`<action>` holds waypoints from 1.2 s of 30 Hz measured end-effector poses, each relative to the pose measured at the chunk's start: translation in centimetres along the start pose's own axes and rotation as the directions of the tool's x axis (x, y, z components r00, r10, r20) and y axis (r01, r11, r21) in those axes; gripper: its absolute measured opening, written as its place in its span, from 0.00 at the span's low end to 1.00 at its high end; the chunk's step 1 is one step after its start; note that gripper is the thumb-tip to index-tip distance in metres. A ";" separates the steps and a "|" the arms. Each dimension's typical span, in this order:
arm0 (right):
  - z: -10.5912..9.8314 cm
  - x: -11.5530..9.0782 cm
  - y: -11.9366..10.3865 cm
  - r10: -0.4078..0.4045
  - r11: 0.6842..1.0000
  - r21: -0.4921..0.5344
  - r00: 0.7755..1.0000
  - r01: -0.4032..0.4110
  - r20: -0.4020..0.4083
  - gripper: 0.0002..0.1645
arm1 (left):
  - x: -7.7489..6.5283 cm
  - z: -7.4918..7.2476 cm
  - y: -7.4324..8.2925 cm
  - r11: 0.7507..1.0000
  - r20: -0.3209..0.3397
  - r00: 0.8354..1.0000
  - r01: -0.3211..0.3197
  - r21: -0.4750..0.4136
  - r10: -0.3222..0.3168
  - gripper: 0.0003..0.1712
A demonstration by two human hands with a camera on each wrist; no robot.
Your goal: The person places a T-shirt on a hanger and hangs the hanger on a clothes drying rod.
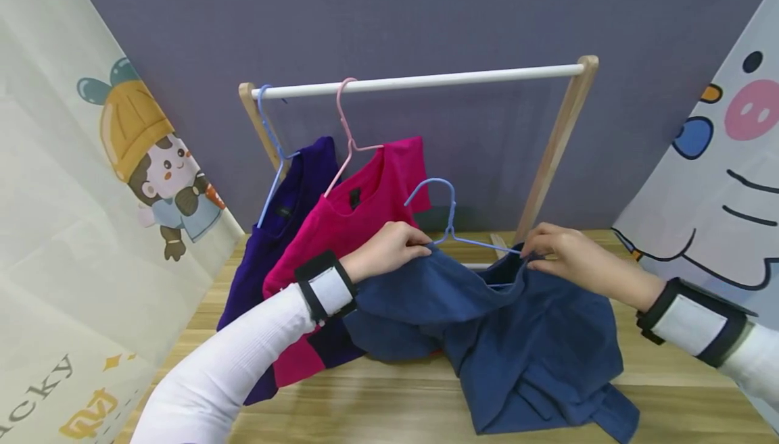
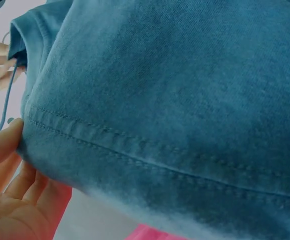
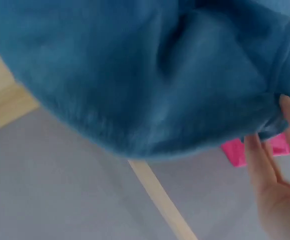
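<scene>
A dark blue shirt (image 1: pixel 487 322) hangs in folds from both hands, its lower part on the wooden table. The light blue hanger (image 1: pixel 451 214) stands hook up, with its arms running into the shirt's neck opening. My left hand (image 1: pixel 389 249) pinches the shirt at the shoulder near the hanger's left arm. At the right side of the neckline, my right hand (image 1: pixel 566 258) pinches the collar edge by the hanger's right arm. The left wrist view shows thumb and fingers on the cloth (image 2: pixel 150 115) beside a stitched seam. In the right wrist view, fingertips (image 3: pixel 288 106) grip the collar edge.
Behind stands a rack with a white rail (image 1: pixel 456 79) and wooden posts. On its left hang a pink shirt (image 1: pixel 365 221) on a pink hanger (image 1: pixel 347 119) and a purple shirt (image 1: pixel 262 275) on a blue hanger (image 1: pixel 268 126). Printed sheets flank the wooden table (image 1: pixel 365 410).
</scene>
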State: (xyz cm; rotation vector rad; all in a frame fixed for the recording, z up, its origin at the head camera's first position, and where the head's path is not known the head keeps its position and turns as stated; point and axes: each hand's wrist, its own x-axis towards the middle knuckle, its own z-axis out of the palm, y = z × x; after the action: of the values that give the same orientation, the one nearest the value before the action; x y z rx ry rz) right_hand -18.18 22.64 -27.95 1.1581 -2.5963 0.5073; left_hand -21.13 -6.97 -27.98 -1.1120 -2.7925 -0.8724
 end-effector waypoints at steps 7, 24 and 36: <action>-0.2 -0.6 1.3 0.183 0.982 0.026 0.979 -0.186 0.084 0.34 | -0.3 -0.1 0.0 1.000 -0.001 1.000 0.007 -0.007 -0.007 0.10; -0.5 -0.5 1.1 0.060 0.951 0.278 0.964 -0.134 0.260 0.05 | 0.2 0.2 0.4 0.999 -0.015 0.999 -0.042 -0.020 0.041 0.12; -1.2 -1.7 0.0 0.153 0.963 0.204 0.981 -0.175 0.123 0.08 | 0.4 -0.1 0.3 0.999 -0.009 1.000 -0.025 -0.038 0.024 0.11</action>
State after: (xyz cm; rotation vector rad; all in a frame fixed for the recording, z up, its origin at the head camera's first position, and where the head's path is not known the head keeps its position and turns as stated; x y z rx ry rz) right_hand -16.98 24.28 -27.48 1.0621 -2.8009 0.7987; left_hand -21.29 -6.55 -27.70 -1.1428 -2.7607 -0.9301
